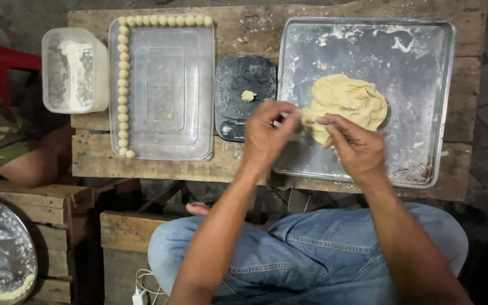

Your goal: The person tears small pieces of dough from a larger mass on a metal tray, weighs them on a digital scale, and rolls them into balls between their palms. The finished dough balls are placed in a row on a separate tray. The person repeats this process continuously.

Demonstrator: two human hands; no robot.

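left hand + right hand: fingers pinching dough mound edge | 1 metal tray | 1 scale, 1 dough bit

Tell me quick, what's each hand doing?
Left hand: closed, pinching a bit of dough.
Right hand: fingers curled, touching the dough lump.

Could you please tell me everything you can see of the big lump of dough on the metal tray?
The dough lump is pale yellow, soft and creased, an irregular mound. It lies on the floured metal tray, toward its left half. The right hand and left hand pinch at its lower left edge.
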